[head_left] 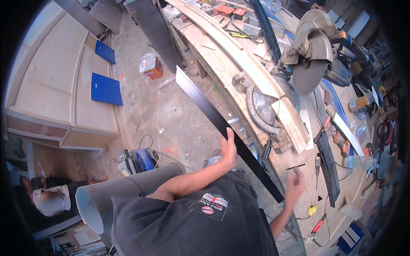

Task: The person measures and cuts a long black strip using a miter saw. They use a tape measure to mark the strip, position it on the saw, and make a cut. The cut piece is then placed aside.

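Observation:
My left hand (229, 150) is closed round a long, flat black strip (247, 154), its thumb lying on top. The strip slants across in front of my body, from a shiny, angle-cut far end down to a near end beside the workbench (267, 175). Over the bench edge, close to the strip's near end, my right hand (294, 186) is curled and blurred by motion. A thin dark stick (295, 167) shows just above its fingers; whether they grip it is unclear. A screwdriver (317, 170) lies on the bench to the right of that hand.
A mitre saw (309, 64) stands on the bench, with curved wooden pieces (239, 49) across its base. Pliers (319, 224) and a yellow tape measure (312, 210) lie nearer. Left are a large grey tube (128, 192) and a wooden cabinet (51, 77). Another person (53, 196) is low at far left.

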Demonstrator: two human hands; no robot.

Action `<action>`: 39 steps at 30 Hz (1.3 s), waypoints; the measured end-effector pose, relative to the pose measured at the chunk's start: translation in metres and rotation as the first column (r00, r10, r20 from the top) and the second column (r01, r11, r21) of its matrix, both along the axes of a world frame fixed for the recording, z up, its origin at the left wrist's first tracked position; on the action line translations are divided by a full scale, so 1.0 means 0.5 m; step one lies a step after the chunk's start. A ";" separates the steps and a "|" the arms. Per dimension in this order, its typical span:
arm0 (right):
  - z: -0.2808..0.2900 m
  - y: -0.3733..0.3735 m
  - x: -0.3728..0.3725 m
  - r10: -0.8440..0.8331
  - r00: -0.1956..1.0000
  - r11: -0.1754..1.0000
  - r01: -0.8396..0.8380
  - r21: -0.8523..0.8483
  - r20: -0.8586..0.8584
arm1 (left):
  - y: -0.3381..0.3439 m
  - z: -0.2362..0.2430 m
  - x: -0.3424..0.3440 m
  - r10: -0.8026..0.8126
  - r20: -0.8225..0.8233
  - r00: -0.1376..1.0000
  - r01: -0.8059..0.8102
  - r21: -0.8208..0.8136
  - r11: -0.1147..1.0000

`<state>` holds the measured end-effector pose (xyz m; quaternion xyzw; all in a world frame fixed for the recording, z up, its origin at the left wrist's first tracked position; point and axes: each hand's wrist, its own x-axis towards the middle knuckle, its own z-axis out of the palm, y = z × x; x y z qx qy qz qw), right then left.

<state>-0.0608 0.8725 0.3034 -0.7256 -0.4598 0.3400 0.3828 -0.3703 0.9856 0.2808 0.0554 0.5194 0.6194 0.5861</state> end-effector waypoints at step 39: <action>-0.113 -0.116 -0.213 0.064 0.962 0.994 -0.038 -0.100 0.266 | 0.336 0.255 -0.172 -0.393 -0.322 0.861 0.498 0.383 0.778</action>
